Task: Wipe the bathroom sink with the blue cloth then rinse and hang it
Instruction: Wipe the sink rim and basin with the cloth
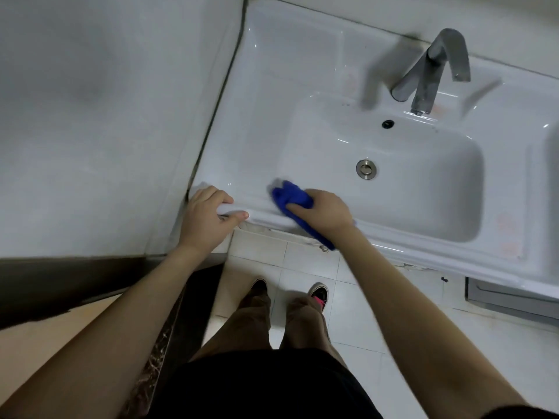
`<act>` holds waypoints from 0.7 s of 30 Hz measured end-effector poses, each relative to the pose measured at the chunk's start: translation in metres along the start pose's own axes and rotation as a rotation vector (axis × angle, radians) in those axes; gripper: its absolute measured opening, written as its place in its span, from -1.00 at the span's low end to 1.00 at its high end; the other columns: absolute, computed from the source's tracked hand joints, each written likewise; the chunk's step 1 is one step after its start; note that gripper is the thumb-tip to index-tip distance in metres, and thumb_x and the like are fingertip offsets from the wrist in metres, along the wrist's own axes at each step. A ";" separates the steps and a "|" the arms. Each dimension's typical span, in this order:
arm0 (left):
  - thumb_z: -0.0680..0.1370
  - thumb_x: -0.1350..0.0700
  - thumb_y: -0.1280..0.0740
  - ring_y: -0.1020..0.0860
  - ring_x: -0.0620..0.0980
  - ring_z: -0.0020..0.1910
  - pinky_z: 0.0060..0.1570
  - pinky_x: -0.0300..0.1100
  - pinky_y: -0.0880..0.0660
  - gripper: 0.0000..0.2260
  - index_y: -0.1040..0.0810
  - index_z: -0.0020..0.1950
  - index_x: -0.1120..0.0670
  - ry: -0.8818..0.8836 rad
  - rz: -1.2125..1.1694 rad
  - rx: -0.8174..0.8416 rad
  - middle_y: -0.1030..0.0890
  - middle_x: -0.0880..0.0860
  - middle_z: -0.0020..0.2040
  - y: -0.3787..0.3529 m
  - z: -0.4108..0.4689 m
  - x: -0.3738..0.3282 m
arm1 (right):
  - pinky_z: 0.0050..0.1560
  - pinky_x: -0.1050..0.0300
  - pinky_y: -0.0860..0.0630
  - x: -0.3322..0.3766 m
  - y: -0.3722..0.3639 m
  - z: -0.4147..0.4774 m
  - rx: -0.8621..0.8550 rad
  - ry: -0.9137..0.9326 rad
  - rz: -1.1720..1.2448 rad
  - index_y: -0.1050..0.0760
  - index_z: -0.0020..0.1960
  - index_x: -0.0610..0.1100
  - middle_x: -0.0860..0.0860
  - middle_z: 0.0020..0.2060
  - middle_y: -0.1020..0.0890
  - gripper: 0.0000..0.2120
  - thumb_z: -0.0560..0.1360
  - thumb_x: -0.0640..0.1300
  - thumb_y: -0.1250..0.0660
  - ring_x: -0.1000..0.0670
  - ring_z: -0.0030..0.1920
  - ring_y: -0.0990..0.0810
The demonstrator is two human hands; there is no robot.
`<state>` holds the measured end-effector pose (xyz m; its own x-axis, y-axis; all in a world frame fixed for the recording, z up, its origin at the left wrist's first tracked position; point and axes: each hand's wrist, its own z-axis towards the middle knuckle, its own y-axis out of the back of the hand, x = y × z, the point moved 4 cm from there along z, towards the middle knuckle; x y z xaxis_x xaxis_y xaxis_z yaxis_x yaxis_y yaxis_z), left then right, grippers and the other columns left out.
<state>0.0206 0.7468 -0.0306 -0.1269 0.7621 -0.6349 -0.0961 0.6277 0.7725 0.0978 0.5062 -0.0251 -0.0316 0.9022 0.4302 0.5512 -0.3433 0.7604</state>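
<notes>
A white ceramic sink (272,86) fills the upper right of the head view, with a rectangular basin and a steel drain (366,168) in its floor. My right hand (325,211) is shut on a bunched blue cloth (290,198), which is pressed on the sink's front rim at the basin's near left corner. A tail of the cloth hangs over the front edge below my wrist. My left hand (205,217) grips the sink's front left corner, fingers on top and thumb under the edge.
A grey metal faucet (432,71) stands behind the basin, with an overflow hole (387,124) below it. A tiled wall (106,116) borders the sink on the left. My feet stand on the white tiled floor (302,261). A grey cabinet panel (514,297) sits under the sink at right.
</notes>
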 end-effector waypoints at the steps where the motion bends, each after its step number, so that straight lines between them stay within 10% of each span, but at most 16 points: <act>1: 0.37 -0.17 -0.44 -0.46 -0.08 -0.10 -0.08 -0.27 -0.33 -0.65 -0.59 -0.11 0.11 0.002 0.011 0.004 -0.54 -0.04 -0.14 0.001 0.000 -0.001 | -0.19 0.07 -0.50 0.025 -0.010 0.009 0.016 0.044 0.019 -0.51 -0.15 -0.03 0.03 -0.31 -0.60 -0.68 0.46 0.23 -0.27 -0.04 -0.24 -0.56; 14: 0.42 0.00 -0.51 -0.50 -0.01 0.07 0.03 -0.22 -0.35 -0.71 -0.60 0.00 0.16 0.107 0.063 0.095 -0.57 0.04 0.00 0.006 0.001 -0.018 | -0.34 0.13 -0.35 -0.154 0.069 -0.065 -0.048 -0.189 0.015 -0.43 -0.24 -0.02 0.04 -0.38 -0.56 -0.72 0.50 0.16 -0.29 -0.05 -0.27 -0.55; 21: 0.44 -0.14 -0.27 -0.54 0.06 0.03 0.02 -0.12 -0.44 -0.61 -0.63 0.08 0.10 -0.033 0.127 0.142 -0.64 0.03 0.02 -0.052 -0.010 -0.098 | -0.35 0.15 -0.33 -0.086 0.033 -0.030 -0.010 -0.008 -0.001 -0.47 -0.17 -0.04 0.06 -0.36 -0.56 -0.71 0.48 0.19 -0.25 0.02 -0.31 -0.51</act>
<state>0.0283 0.6376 -0.0087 -0.0965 0.8401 -0.5338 0.0596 0.5402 0.8394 0.0934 0.4094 -0.0228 -0.0253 0.9047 0.4253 0.5427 -0.3448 0.7658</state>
